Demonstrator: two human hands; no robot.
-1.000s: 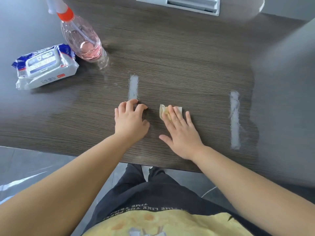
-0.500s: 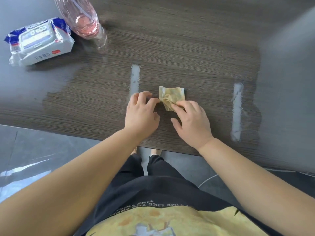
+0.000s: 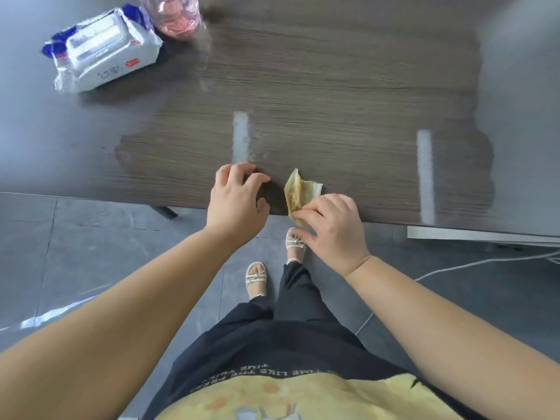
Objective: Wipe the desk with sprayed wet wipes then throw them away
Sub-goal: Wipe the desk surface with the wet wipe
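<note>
A soiled, yellowish folded wet wipe is lifted at the near edge of the dark wood-grain desk. My right hand pinches its lower corner between thumb and fingers. Just left of the wipe, my left hand hovers over the desk edge with loosely curled fingers and holds nothing. Far left on the desk lies the pack of wet wipes. The base of the clear spray bottle with pinkish liquid shows at the top edge.
Two pale streaks mark the desk, one ahead of my left hand and one at the right. Grey tiled floor lies below the desk edge, with my sandalled feet and a white cable at the right.
My right hand went from pressing the wipe flat to pinching it and lifting it toward the desk's near edge. My left hand drew back too. The view tilted down toward the floor.
</note>
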